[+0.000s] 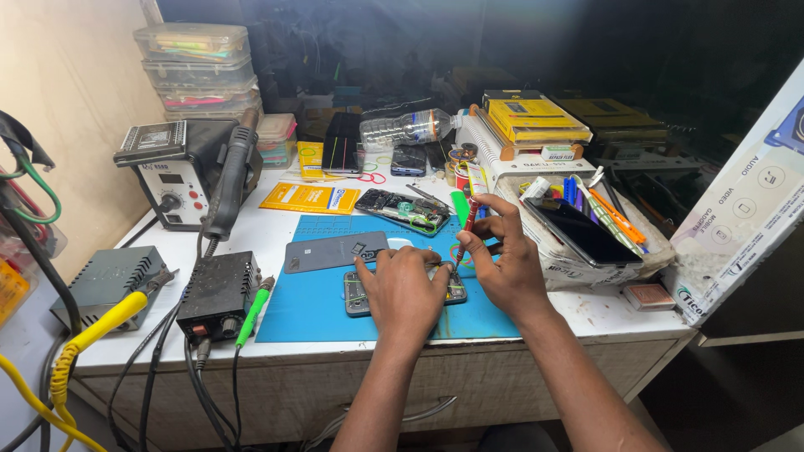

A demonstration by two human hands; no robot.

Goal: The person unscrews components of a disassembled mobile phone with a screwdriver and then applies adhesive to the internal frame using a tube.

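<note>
My left hand (402,293) lies flat over an opened phone (356,294) on the blue work mat (310,310), holding it down and hiding most of it. My right hand (502,264) grips a red-handled screwdriver (466,228) upright, its tip down by the phone's right end. A grey back cover (331,251) lies just behind the phone. Another opened phone with a bare circuit board (402,209) rests at the mat's far edge.
A hot-air rework station (172,172) and a black soldering unit (218,293) with cables stand on the left. Right of my hands a box (578,268) holds tools and a dark phone. Stacked plastic cases, a water bottle (406,127) and yellow boxes line the back.
</note>
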